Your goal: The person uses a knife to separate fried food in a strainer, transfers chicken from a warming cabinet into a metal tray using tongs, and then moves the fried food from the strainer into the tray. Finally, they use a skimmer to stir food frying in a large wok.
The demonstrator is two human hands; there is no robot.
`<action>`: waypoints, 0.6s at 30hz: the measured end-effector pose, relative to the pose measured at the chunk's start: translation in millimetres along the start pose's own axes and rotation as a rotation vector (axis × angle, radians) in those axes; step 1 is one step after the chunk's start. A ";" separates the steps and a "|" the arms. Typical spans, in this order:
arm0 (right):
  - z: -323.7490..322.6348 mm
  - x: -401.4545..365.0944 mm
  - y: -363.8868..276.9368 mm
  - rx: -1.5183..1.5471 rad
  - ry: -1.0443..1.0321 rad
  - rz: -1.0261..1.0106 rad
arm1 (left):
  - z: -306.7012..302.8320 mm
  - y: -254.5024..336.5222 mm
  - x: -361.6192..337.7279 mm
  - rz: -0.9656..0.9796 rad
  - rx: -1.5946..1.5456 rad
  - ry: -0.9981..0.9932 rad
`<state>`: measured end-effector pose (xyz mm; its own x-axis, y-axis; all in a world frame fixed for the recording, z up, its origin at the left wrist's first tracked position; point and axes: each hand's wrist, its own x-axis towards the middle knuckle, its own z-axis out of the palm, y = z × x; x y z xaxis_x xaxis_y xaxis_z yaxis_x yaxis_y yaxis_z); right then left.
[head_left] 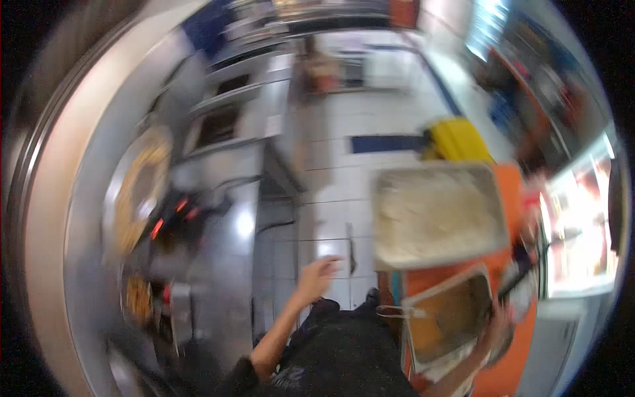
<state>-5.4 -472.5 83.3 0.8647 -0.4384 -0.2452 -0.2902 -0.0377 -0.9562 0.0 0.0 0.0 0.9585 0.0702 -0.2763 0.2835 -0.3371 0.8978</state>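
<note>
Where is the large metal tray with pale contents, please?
Head view, right side: the tray sits on the orange surface, just beyond the smaller metal pan.

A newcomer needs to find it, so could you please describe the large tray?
Find the orange table at right. At its far end, near the yellow object, sits the large tray, wider and paler inside than the brownish tray nearer the camera.

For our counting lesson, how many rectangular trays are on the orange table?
2: the larger, pale-filled tray further away; the smaller tray closer in, by the right hand. Blur may hide others.
</note>
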 end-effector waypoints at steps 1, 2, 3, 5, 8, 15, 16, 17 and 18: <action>47.9 -51.6 -25.3 -0.104 0.059 0.034 | -24.5 12.6 -14.6 0.014 -0.094 -0.033; 80.4 -83.8 -22.3 -0.319 0.031 -0.104 | -43.8 8.6 -27.2 0.154 -0.093 0.009; 111.1 -127.8 -31.1 -0.248 -0.236 -0.269 | -65.9 20.2 -46.4 0.252 -0.164 0.006; 181.5 -164.1 -25.4 -0.162 -0.643 -0.456 | -131.2 35.2 -97.4 0.388 -0.048 0.199; 278.3 -234.1 2.1 -0.556 -0.937 -0.553 | -214.6 -21.1 -165.0 0.493 0.005 0.769; 496.4 -376.5 -53.3 -1.113 -1.763 -0.800 | -328.4 -139.1 -352.3 0.090 -0.556 0.883; 518.7 -383.8 -53.6 -1.054 -1.922 -0.847 | -332.8 -122.9 -378.3 0.073 -0.593 0.964; 542.2 -399.0 -61.4 -1.061 -1.964 -0.868 | -336.2 -106.6 -398.0 0.058 -0.629 1.045; 564.0 -420.4 -71.0 -1.034 -2.131 -0.788 | -340.8 -96.4 -414.2 0.079 -0.577 1.072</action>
<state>-117.1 220.9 164.1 -0.2466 0.8703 -0.4264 0.6623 -0.1699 -0.7297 -414.1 323.3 144.8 0.4353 0.8995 -0.0363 -0.0663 0.0723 0.9952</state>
